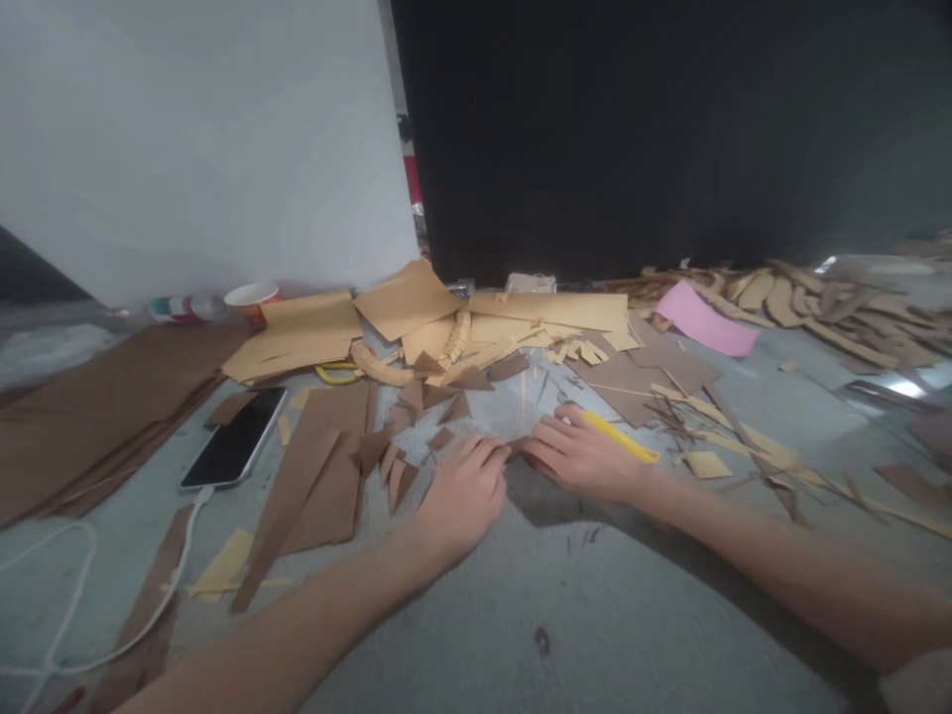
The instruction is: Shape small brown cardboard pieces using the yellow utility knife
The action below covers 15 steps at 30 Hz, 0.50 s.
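Near the middle of the table, a small strip of brown card [517,447] bridges the fingertips of both hands. My left hand [462,491] pinches its left end. My right hand [571,454] has its fingers closed at the other end. Out from behind that hand sticks a slim yellow handle [621,436], which looks like a utility knife; its front end is hidden by the fingers. Small brown cut triangles [402,481] lie scattered left of my left hand. Beside them rest larger brown card sheets [327,496].
A phone [236,436] with a white cable [185,540] lies left, beside stacked brown sheets [126,397]. Tan paper sheets [304,332], a curved segmented piece [381,367] and a paper cup [253,297] stand behind. Rightward are pink paper [706,319], offcuts and piled curved strips [788,297].
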Each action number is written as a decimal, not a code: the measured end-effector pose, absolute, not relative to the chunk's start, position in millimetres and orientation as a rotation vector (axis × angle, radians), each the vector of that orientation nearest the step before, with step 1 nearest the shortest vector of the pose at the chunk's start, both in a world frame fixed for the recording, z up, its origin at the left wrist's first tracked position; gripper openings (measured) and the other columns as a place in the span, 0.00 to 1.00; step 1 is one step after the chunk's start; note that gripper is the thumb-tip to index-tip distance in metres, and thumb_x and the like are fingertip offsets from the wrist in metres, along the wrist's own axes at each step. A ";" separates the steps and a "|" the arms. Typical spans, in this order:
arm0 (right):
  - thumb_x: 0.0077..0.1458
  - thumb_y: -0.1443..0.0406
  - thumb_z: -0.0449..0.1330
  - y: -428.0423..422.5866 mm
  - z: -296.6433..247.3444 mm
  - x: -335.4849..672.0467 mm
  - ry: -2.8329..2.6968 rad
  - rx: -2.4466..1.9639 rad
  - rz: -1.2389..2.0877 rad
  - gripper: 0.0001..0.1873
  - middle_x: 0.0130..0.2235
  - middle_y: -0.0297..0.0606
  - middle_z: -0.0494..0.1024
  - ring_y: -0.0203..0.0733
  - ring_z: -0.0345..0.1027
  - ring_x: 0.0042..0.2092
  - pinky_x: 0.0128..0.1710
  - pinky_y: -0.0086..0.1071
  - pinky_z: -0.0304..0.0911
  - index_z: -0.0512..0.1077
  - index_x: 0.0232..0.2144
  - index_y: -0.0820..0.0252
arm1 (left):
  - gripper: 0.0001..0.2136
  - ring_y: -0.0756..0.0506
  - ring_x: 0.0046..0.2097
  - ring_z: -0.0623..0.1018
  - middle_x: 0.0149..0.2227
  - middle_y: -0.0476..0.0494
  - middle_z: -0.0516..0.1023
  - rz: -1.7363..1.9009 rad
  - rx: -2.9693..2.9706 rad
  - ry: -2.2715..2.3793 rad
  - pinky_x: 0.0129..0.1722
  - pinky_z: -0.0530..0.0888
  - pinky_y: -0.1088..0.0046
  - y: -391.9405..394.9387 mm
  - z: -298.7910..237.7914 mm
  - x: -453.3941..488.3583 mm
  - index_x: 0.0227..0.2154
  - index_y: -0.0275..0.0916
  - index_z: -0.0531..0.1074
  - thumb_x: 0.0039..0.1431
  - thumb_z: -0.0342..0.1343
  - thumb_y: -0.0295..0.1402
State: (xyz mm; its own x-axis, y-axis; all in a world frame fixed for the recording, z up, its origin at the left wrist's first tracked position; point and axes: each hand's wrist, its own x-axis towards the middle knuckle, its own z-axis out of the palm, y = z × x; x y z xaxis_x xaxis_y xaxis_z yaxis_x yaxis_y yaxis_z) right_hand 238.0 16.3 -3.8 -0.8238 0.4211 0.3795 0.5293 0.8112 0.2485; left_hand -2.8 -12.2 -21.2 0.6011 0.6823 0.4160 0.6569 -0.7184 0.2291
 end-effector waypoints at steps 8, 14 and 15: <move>0.74 0.67 0.54 31.0 -2.0 249.0 -2.758 -0.587 -0.469 0.11 0.37 0.38 0.76 0.44 0.67 0.40 0.49 0.41 0.56 0.77 0.49 0.62 | 0.14 0.39 0.56 0.77 0.50 0.36 0.82 0.756 2.842 1.108 0.59 0.76 0.58 -11.1 -22.9 -5.1 0.52 0.31 0.78 0.69 0.52 0.21; 0.74 0.72 0.53 27.9 -0.2 249.7 -2.790 -0.371 -0.595 0.13 0.35 0.38 0.74 0.44 0.67 0.40 0.48 0.41 0.57 0.77 0.43 0.65 | 0.14 0.38 0.57 0.77 0.53 0.34 0.80 0.627 2.867 1.189 0.60 0.75 0.58 -12.1 -21.0 -4.8 0.54 0.30 0.77 0.69 0.53 0.22; 0.74 0.72 0.52 26.9 0.3 249.1 -2.788 -0.363 -0.603 0.13 0.35 0.38 0.74 0.43 0.67 0.39 0.48 0.40 0.57 0.77 0.42 0.65 | 0.15 0.38 0.58 0.76 0.54 0.34 0.80 0.579 2.881 1.211 0.60 0.75 0.58 -12.8 -20.0 -4.6 0.55 0.30 0.76 0.70 0.52 0.22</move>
State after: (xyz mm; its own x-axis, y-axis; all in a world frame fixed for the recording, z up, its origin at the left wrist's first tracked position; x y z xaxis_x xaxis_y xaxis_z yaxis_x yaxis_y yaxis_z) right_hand 249.1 26.9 0.3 -0.9333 0.1852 0.3075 0.2957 0.8823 0.3661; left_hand -4.6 -12.8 -20.0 0.6434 0.6836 0.3445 0.6971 -0.7092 0.1054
